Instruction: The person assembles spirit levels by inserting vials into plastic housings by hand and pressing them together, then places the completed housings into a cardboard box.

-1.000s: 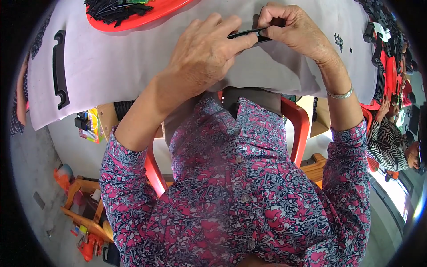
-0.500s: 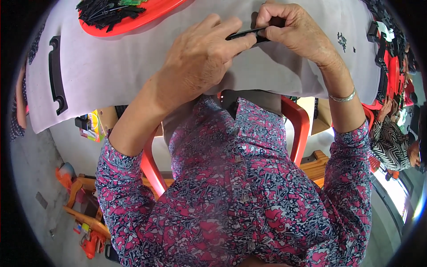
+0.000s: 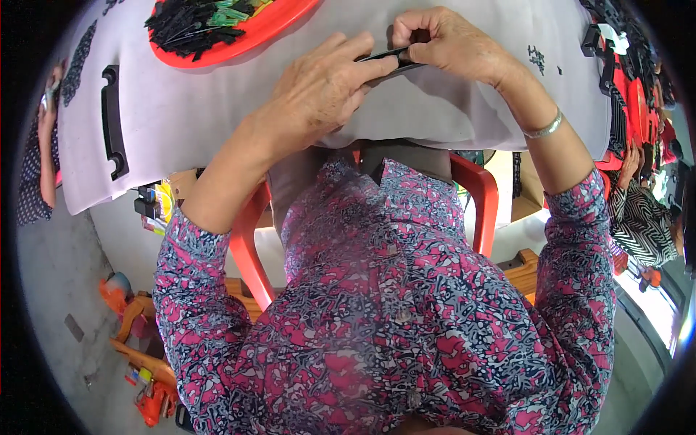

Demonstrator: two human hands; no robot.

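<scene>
Above the cloth-covered table, both my hands hold one narrow black plastic piece (image 3: 378, 55) between them. My left hand (image 3: 319, 90) is closed on its left part, the index finger stretched along it. At its right end my right hand (image 3: 460, 49) pinches it with thumb and curled fingers. Whether a smaller part sits in that pinch is hidden. On the table to the left lies a long black bar (image 3: 112, 119) with hooked ends. Small dark screw-like pieces (image 3: 536, 59) are scattered beyond my right wrist.
A red tray (image 3: 210, 59) at the far left holds black strips (image 3: 190, 32) and some green strips (image 3: 226, 16). Black parts (image 3: 618, 119) are stacked at the table's right edge. Other people sit at both sides: a dotted sleeve (image 3: 35, 185) left, a zigzag-patterned garment (image 3: 641, 225) right.
The view has shifted slightly, so the tray and bar appear further right and lower. Both hands keep the same grip on the black piece. More of the left neighbour's arm shows.
</scene>
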